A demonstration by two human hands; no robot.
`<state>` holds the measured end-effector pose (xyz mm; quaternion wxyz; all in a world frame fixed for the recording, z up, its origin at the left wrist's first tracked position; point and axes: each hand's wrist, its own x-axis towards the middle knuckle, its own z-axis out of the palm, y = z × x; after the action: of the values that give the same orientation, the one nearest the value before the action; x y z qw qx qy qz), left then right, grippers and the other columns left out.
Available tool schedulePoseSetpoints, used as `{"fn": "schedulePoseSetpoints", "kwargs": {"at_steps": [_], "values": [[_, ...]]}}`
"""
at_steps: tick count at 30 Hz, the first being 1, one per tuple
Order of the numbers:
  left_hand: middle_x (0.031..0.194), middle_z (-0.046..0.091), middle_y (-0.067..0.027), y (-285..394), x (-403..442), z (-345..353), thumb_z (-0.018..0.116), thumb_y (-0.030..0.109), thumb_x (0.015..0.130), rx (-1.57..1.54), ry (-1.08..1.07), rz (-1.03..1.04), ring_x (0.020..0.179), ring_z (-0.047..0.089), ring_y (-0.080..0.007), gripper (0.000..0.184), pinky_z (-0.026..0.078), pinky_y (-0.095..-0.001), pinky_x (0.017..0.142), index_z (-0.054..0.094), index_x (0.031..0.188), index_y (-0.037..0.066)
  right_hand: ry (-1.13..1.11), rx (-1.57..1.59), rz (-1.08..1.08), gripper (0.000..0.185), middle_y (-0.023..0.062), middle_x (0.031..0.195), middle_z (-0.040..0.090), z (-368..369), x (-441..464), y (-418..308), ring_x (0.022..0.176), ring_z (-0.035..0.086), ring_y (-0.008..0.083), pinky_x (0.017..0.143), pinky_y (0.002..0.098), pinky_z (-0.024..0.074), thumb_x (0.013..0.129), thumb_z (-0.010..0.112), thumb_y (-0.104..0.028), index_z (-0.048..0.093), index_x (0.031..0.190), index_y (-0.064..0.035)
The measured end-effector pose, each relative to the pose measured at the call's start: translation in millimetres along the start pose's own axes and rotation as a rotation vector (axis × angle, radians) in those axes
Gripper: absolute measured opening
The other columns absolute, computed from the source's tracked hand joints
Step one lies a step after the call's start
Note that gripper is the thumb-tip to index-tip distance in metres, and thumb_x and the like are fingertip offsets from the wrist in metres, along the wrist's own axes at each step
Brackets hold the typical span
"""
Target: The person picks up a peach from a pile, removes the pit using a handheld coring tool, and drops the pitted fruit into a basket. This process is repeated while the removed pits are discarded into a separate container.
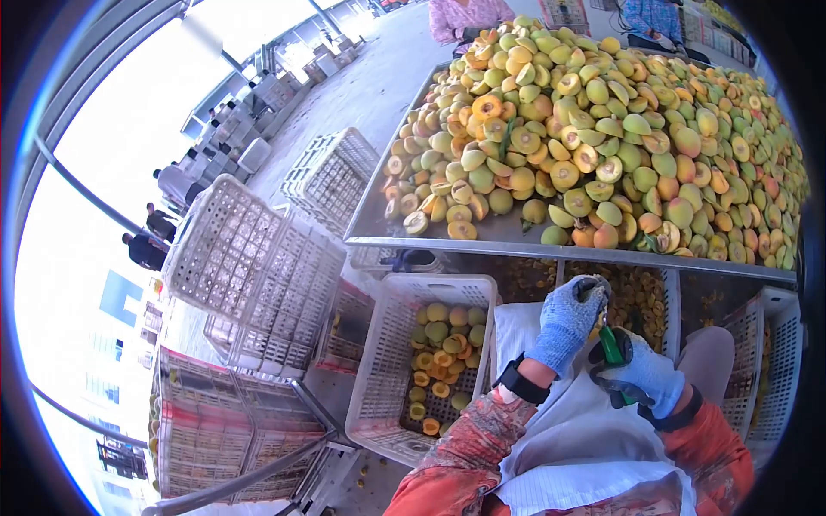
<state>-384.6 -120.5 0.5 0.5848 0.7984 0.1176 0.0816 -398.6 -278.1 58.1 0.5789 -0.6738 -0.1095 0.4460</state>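
My left hand (pixel 574 311), in a light blue glove with dark fingertips, is closed in front of the steel table's near edge. What its curled fingers hold is hidden. My right hand (pixel 641 371), gloved alike, grips a green-handled tool (pixel 612 346) whose metal end points up toward the left hand. Both hands are over my lap, above a white apron (pixel 594 434). Beyond them, halved yellow-green peaches (pixel 602 129) are heaped on the steel table (pixel 482 245), some with cut faces and pits showing.
At left on the floor, a white crate (pixel 366 387) holds some peach halves (pixel 447 353). A container of brownish bits (pixel 637 301) sits under the table edge. Stacked white crates (pixel 258 258) and a metal rail (pixel 258 473) stand left. Other people (pixel 469 19) are across the table.
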Motion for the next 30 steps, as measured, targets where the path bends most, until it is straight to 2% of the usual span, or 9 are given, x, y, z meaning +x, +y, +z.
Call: {"fn": "schedulePoseSetpoints", "kwargs": {"at_steps": [6,8,11,16,18,22,24,26,30], "values": [[0.094,0.065,-0.0137,17,12,-15,0.063,0.015,0.078,-0.135,-0.143,0.416,0.083,0.064,-0.0243,0.026,0.049,-0.0304,0.073,0.062,0.101,0.002,-0.029,0.415,-0.027,0.036,0.0051,0.075,0.057,1,-4,2,0.059,0.056,0.0129,0.051,0.0251,0.0458,0.065,0.068,-0.005,0.054,0.098,-0.0033],[0.089,0.066,-0.0137,10,23,-9,0.063,0.016,0.077,-0.093,-0.105,0.372,0.081,0.064,-0.0241,0.025,0.049,-0.0310,0.073,0.064,0.098,0.002,-0.024,0.305,-0.030,0.036,0.0050,0.075,0.058,-2,0,-4,0.060,0.056,0.0129,0.052,0.0247,0.0457,0.065,0.068,-0.006,0.054,0.099,-0.0030],[0.080,0.065,-0.0150,21,27,-10,0.061,0.021,0.077,-0.265,-0.315,-0.097,0.078,0.063,-0.0293,0.021,0.048,-0.0339,0.070,0.067,0.087,0.003,-0.025,0.180,-0.085,0.037,0.0048,0.074,0.057,-8,6,0,0.060,0.056,0.0129,0.052,0.0239,0.0450,0.065,0.067,-0.007,0.053,0.099,-0.0026],[0.083,0.063,-0.0179,35,32,-2,0.060,0.030,0.078,0.063,-0.073,0.319,0.078,0.060,-0.0339,0.025,0.047,-0.0380,0.070,0.066,0.082,0.006,-0.029,0.380,-0.097,0.040,0.0040,0.074,0.057,-13,8,11,0.057,0.054,0.0118,0.049,0.0226,0.0437,0.063,0.068,-0.009,0.053,0.100,-0.0023],[0.076,0.063,-0.0174,39,40,1,0.059,0.031,0.080,0.313,-0.036,0.196,0.072,0.060,-0.0334,0.027,0.048,-0.0388,0.067,0.065,0.080,0.005,0.033,0.382,-0.132,0.042,0.0034,0.071,0.056,-10,12,6,0.056,0.054,0.0112,0.049,0.0224,0.0433,0.062,0.069,-0.008,0.053,0.100,-0.0019],[0.062,0.059,-0.0169,34,43,-1,0.056,0.027,0.083,-0.041,-0.235,-0.057,0.061,0.060,-0.0301,0.028,0.047,-0.0361,0.061,0.064,0.079,0.001,0.095,0.127,-0.296,0.044,0.0033,0.071,0.056,-9,19,6,0.054,0.053,0.0111,0.048,0.0225,0.0431,0.061,0.070,-0.008,0.053,0.101,-0.0015],[0.065,0.061,-0.0152,45,33,-6,0.057,0.024,0.084,-0.175,-0.286,-0.119,0.060,0.060,-0.0245,0.026,0.047,-0.0326,0.059,0.064,0.082,-0.001,-0.066,0.398,-0.099,0.043,0.0031,0.071,0.056,-12,6,-2,0.053,0.052,0.0116,0.047,0.0232,0.0430,0.061,0.072,-0.008,0.054,0.100,-0.0017],[0.065,0.062,-0.0115,32,32,-2,0.059,0.020,0.083,-0.141,-0.073,0.469,0.057,0.058,-0.0166,0.022,0.048,-0.0298,0.057,0.064,0.087,-0.001,-0.099,0.506,-0.084,0.042,0.0030,0.070,0.056,-8,5,-3,0.052,0.052,0.0120,0.047,0.0234,0.0425,0.062,0.072,-0.009,0.054,0.100,-0.0016],[0.079,0.065,-0.0058,32,34,9,0.056,0.014,0.087,-0.649,-0.127,-0.135,0.063,0.059,-0.0103,0.020,0.049,-0.0238,0.057,0.064,0.092,-0.003,-0.198,0.847,-0.111,0.029,0.0026,0.060,0.050,-19,6,15,0.041,0.043,0.0120,0.040,0.0241,0.0341,0.072,0.065,-0.008,0.055,0.099,-0.0009]]}}
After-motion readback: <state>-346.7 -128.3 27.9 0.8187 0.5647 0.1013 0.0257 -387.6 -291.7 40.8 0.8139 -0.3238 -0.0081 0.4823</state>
